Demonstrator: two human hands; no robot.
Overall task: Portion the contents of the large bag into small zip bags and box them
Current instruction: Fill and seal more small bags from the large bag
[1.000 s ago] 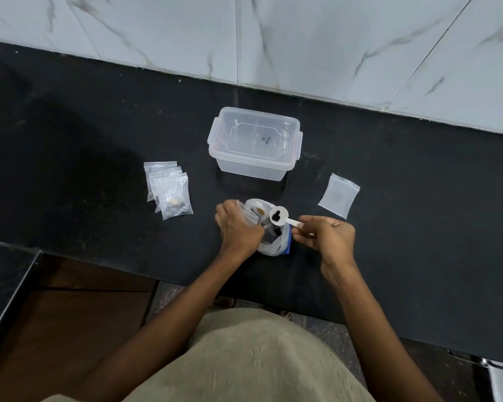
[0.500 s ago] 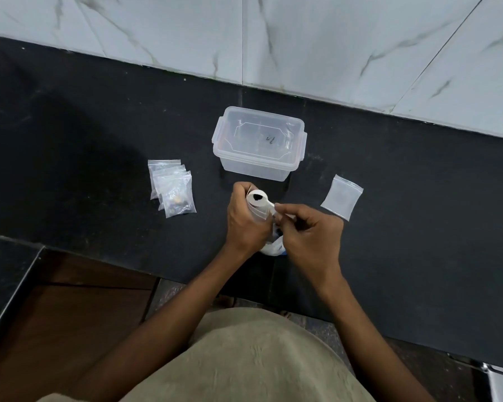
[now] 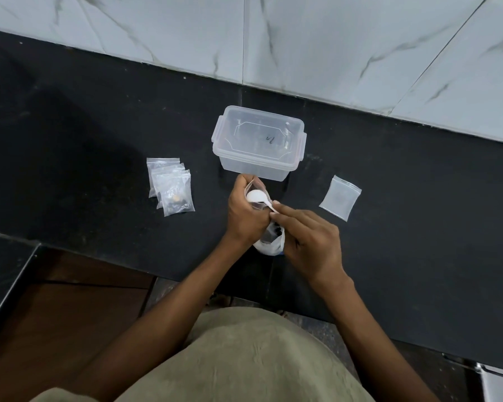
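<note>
The person's left hand (image 3: 246, 211) is curled around a small clear plastic zip bag (image 3: 256, 188), holding it upright with its mouth open just in front of the box. The right hand (image 3: 307, 242) pinches the handle of a small white plastic spoon (image 3: 257, 197) between thumb and fingertips; the spoon's bowl is tipped over into the mouth of the small bag, its rounded back facing up. Below and between the two hands sits the large white plastic bag (image 3: 270, 242), its top open and dark pieces visible inside. Just beyond the hands stands a clear rectangular plastic box with its clip lid on (image 3: 259, 142). To the left, well apart from the hands, lies a fanned stack of small clear zip bags holding dark and yellowish bits (image 3: 172, 188). To the right lies a single flat empty zip bag (image 3: 340, 197). Everything rests on a black speckled stone counter (image 3: 84, 126), backed by a white marble-tiled wall (image 3: 331, 39).
</note>
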